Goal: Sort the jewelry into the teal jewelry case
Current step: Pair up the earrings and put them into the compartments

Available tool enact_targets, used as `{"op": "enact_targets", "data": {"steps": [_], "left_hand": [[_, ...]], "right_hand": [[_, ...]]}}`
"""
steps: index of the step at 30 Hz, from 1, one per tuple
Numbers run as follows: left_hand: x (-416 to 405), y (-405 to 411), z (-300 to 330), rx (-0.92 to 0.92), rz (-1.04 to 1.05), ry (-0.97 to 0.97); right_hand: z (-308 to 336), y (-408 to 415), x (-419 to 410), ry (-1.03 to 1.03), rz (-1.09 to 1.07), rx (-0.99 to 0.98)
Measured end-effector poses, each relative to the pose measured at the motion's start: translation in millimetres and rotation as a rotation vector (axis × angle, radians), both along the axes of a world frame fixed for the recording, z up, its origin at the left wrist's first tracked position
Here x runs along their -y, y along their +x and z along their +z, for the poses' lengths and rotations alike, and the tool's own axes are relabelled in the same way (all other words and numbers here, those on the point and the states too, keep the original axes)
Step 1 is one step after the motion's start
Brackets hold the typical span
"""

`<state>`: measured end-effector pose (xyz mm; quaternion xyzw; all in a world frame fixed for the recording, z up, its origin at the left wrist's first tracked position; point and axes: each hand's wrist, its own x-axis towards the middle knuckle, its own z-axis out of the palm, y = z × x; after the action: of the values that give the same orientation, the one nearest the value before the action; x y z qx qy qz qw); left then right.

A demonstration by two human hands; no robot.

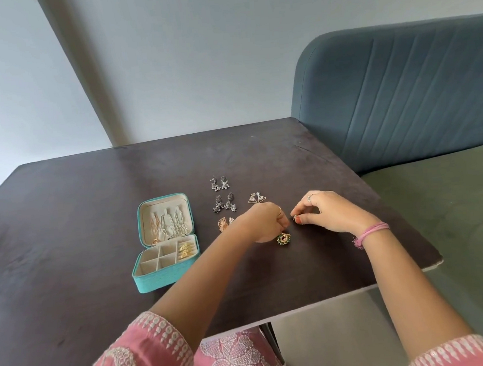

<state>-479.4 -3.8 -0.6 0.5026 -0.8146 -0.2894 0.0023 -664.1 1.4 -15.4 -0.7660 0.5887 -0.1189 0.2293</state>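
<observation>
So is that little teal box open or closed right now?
Open. The teal jewelry case has its lid tipped back, showing chains in the lid and compartments below.

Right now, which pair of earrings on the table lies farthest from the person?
The silver-grey jhumka pair at the far end of the column. The darker pair and the gold pair lie below it, and the triangle pair to the right.

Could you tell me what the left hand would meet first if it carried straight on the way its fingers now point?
The left hand points right, toward the right hand. It would likely meet the small piece pinched in the right hand's fingertips almost at once; the gap looks very slight, though depth is unclear.
</observation>
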Motion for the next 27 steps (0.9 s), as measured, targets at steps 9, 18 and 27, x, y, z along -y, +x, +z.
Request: {"op": "enact_targets", "data": {"steps": [9, 18, 27], "left_hand": [[2, 1, -3, -0.022, -0.012, -0.034], [-1, -2, -2, 0.060, -0.033, -0.047], [-16, 3, -10, -0.146, 0.050, -0.142]], "right_hand": [[-18, -7, -21, -0.020, -0.313, 0.720], [-26, 1, -32, -0.050, -0.429, 1.120], [-24, 14, -48, -0.034, -0.473, 1.137]]}}
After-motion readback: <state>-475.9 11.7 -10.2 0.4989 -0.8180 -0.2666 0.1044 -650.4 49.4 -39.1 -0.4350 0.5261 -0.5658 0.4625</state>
